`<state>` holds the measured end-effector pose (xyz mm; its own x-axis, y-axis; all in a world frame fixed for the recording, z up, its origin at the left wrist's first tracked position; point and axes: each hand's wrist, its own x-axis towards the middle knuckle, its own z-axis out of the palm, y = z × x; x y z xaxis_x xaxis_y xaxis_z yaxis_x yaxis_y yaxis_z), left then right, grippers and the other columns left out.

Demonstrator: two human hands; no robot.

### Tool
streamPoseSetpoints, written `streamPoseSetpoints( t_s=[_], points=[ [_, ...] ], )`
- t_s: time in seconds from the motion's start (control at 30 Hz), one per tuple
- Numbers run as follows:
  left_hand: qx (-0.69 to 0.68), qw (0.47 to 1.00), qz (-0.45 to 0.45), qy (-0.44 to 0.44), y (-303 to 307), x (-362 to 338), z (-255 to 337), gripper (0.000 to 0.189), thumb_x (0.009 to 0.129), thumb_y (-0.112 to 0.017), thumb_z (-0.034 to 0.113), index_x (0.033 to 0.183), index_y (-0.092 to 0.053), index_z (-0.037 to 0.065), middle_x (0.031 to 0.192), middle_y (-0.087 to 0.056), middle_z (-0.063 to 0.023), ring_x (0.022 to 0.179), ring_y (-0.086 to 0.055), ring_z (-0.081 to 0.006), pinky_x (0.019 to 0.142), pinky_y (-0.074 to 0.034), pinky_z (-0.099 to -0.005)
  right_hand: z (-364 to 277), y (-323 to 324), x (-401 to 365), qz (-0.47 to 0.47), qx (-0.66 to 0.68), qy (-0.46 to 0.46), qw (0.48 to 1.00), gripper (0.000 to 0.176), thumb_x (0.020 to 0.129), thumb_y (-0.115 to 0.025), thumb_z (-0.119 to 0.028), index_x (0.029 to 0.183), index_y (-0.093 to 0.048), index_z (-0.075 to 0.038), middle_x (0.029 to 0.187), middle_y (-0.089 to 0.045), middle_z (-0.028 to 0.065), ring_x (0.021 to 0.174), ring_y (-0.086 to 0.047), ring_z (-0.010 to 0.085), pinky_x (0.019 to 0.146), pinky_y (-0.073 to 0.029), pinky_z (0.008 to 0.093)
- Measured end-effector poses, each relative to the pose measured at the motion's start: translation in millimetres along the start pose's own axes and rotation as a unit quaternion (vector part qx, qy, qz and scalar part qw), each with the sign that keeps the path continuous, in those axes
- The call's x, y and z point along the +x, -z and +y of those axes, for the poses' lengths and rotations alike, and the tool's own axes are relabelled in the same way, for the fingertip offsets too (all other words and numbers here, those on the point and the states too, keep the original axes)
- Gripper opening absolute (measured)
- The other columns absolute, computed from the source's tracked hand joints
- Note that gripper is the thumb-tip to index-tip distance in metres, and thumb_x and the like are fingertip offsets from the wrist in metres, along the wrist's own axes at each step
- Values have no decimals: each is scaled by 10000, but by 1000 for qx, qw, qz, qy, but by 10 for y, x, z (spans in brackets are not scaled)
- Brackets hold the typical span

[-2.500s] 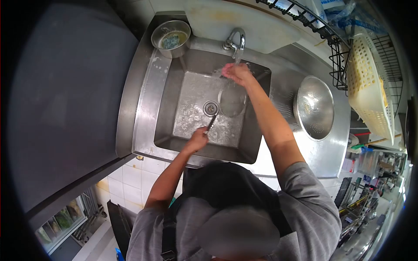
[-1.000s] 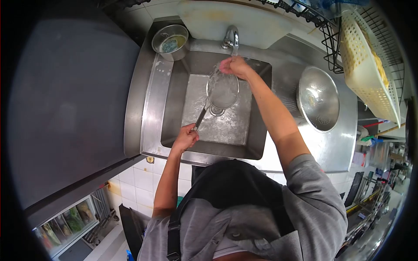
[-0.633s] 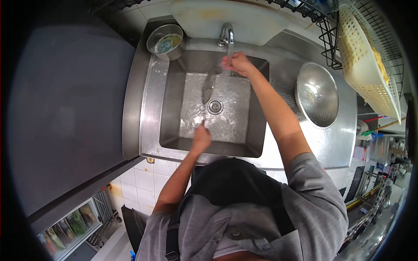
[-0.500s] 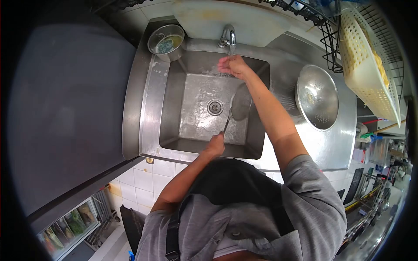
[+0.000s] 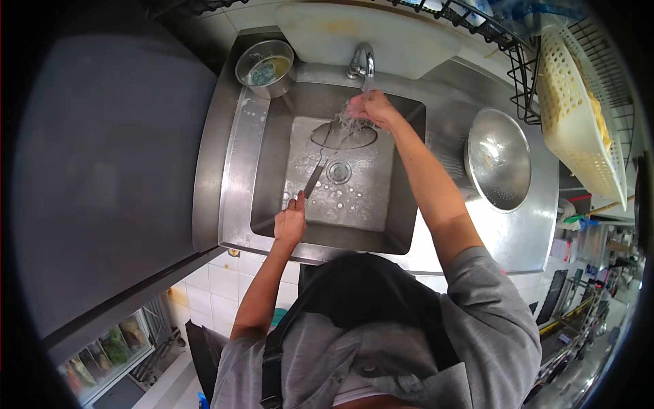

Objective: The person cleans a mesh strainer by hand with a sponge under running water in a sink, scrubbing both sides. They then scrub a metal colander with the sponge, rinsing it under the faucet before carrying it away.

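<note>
My left hand (image 5: 291, 219) is closed around the dark handle of a round wire-rimmed skimmer (image 5: 314, 178) with a fine mesh-like head. The skimmer's head lies tilted inside the steel sink (image 5: 269, 204), towards the back wall and beyond the drain (image 5: 338, 172). Water from the chrome faucet (image 5: 364, 58) falls over my right hand (image 5: 371, 109) and splashes onto the head. That hand has its fingers partly curled and loosely apart, holding nothing I can see, just above the skimmer.
A steel pot (image 5: 272, 87) holding a greenish scouring pad stands at the sink's back left corner. On the right drainboard rests a steel colander (image 5: 501, 160). A white perforated basket (image 5: 569, 129) hangs at the upper right. A white board (image 5: 361, 34) leans behind the faucet.
My left hand has moved left, swinging the skimmer's head from the sink's right side to below the faucet. Water now splashes over it. My right hand stays near the stream.
</note>
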<state>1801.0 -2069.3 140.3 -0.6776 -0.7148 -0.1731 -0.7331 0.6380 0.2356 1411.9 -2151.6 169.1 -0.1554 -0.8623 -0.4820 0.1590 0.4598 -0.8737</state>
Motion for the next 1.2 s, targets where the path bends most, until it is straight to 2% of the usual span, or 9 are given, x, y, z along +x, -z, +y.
streamPoseSetpoints(
  t_s=[0.17, 0.23, 0.33, 0.47, 0.7, 0.77, 0.93, 1.13, 1.2],
  points=[
    [-283, 959, -13, 31, -164, 6, -219, 437, 848, -581, 21, 1284, -558, 42, 695, -618, -112, 579, -622, -224, 523, -496, -348, 73, 12, 36, 13, 25, 29, 999, 219, 840, -510, 124, 1002, -646, 65, 952, -683, 174, 838, -697, 258, 746, -595, 369],
    [-503, 843, -123, 148, -112, -29, -233, 252, 877, -572, 38, 1128, -599, 48, 648, -537, -42, 524, -499, -126, 454, -391, -289, 157, 13, 111, 77, 74, 58, 993, 226, 828, -497, 132, 985, -645, 66, 946, -681, 172, 813, -699, 255, 726, -594, 358],
    [-650, 709, -168, 215, -38, -204, -146, 109, 915, -559, 64, 1012, -609, 64, 639, -500, 13, 464, -392, -54, 396, -290, -236, 248, -47, 90, -72, 61, -3, 996, 244, 831, -490, 129, 1029, -619, 70, 956, -677, 180, 787, -696, 264, 672, -589, 362],
    [-695, 665, -147, 230, 82, -391, 7, 143, 916, -593, 79, 1041, -577, 12, 615, -503, 7, 441, -389, -54, 372, -290, -238, 323, 135, 342, 183, 215, 9, 959, 230, 926, -441, 29, 1100, -585, 75, 1007, -656, 211, 879, -688, 323, 791, -590, 405],
    [-592, 768, -64, 235, 60, -808, -12, 163, 910, -622, 106, 1042, -596, 15, 632, -510, 13, 448, -408, -40, 380, -316, -229, 13, 140, 681, 146, 498, -32, 854, 146, 924, -472, -66, 998, -553, 29, 957, -639, 232, 974, -629, 403, 811, -529, 529],
    [-618, 744, -116, 224, 102, -904, -113, 296, 899, -635, 95, 1169, -587, -18, 646, -529, 10, 449, -414, -43, 389, -327, -230, 230, 723, 1166, 56, 524, -55, 848, 164, 907, -521, -124, 1013, -564, -6, 907, -639, 194, 946, -621, 366, 807, -515, 510],
    [-596, 756, -103, 250, 84, -972, -24, 209, 932, -602, 99, 1111, -604, -11, 627, -510, 24, 447, -383, -22, 387, -273, -218, -58, 529, 801, 100, 609, -1, 787, 158, 902, -571, -148, 1016, -579, -39, 914, -666, 132, 851, -621, 290, 812, -523, 447],
    [-551, 802, -120, 198, 213, -868, 78, 154, 938, -578, 94, 1057, -596, -3, 632, -519, 19, 455, -402, -32, 393, -293, -224, 132, 250, 56, 35, 419, 72, 905, 199, 928, -614, -156, 1090, -584, -43, 938, -685, 114, 851, -649, 222, 783, -545, 379],
    [-565, 797, -113, 180, 205, -782, 182, 120, 938, -559, 86, 1024, -591, 8, 632, -521, 17, 461, -413, -38, 394, -296, -224, 376, 143, -463, 118, 269, 104, 950, 232, 920, -649, -147, 1112, -599, -27, 971, -692, 103, 804, -657, 171, 701, -547, 308]
  ],
)
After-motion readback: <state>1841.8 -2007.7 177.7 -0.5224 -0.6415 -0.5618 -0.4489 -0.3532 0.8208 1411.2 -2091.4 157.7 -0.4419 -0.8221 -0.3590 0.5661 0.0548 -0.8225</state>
